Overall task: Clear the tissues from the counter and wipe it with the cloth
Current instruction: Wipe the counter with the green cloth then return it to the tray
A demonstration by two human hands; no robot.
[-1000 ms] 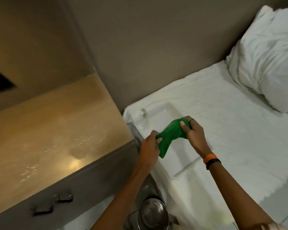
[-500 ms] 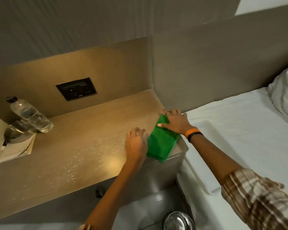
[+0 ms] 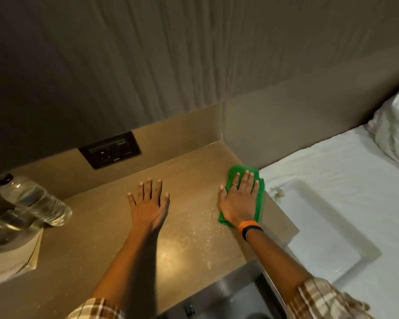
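Pressing flat, the right hand pins the green cloth to the counter. The left hand rests open, empty. Overlapping strokes should cover the wet droplets.

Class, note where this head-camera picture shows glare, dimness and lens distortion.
Head view: a warm glare patch sits in the middle of the counter, with droplets glinting beside it. Head view: the upper wall is dim. Head view: the wide lens curves the wall's lines and stretches the bottle at the left edge.
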